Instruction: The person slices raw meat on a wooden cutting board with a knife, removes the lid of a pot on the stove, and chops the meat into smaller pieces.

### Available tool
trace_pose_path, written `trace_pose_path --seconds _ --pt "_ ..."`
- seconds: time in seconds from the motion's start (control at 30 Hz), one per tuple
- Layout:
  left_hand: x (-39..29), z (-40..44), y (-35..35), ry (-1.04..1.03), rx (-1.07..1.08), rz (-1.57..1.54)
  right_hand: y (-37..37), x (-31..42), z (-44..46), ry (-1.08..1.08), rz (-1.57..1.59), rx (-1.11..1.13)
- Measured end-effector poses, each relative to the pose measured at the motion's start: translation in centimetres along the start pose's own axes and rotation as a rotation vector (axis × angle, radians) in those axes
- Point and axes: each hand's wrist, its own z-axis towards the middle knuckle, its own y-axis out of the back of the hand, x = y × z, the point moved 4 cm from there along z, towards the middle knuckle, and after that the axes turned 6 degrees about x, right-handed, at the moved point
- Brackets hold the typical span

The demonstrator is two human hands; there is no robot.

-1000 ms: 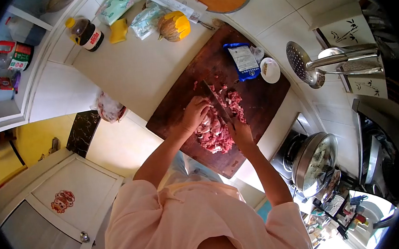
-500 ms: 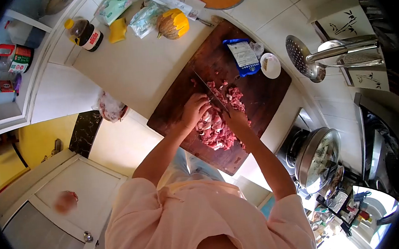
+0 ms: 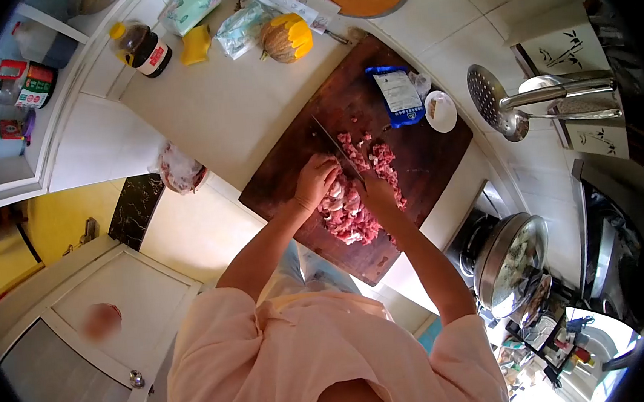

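Right hand (image 3: 378,196) is closed around the handle of the knife (image 3: 338,147), while my left hand (image 3: 315,181) sits with its fingers bunched on the meat (image 3: 347,218), just beside the blade. Can't tell if those fingertips are pinching a piece or only pressing down.

For a cut like that I'd curl the left fingertips well back, let the knuckles face the steel and go with short, even strokes. Wet meat probably slides, so light pressure beats force, imo.

Meat's on the near half of the dark chopping board (image 3: 426,174), chunkier bits toward the near edge, finer bits past the blade. Blade points at the board's far left edge. Blue packet (image 3: 402,98) and small white dish (image 3: 440,111) are over by the far right edge.

Board's on a pale bench (image 3: 201,112), with a cut pumpkin (image 3: 286,39) off its far corner and a dark sauce bottle (image 3: 145,52) further left. Lidded pan (image 3: 512,265) on my right, slotted ladle (image 3: 489,95) against the tiles.
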Motion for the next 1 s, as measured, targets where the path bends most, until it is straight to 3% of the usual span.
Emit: trace_pose_path --seconds 0.1,0.23,0.43,0.63,1.0 --pt "0.4 0.0 -0.6 -0.009 -0.003 0.006 1.0 2.1 2.5 -0.108 0.073 0.084" --pt "-0.1 -0.4 -0.4 -0.014 0.039 0.080 -0.3 1.3 3.2 -0.081 -0.007 0.063" --pt "-1.8 -0.8 1.7 0.007 -0.116 -0.101 4.0 0.4 -2.9 -0.102 0.023 0.113" --pt "-0.8 -1.1 0.4 0.012 -0.076 0.039 2.7 0.0 -3.5 0.004 -0.067 0.097" --pt "-0.9 -1.0 0.1 0.023 0.014 0.106 0.5 2.3 2.8 0.023 0.013 0.100"
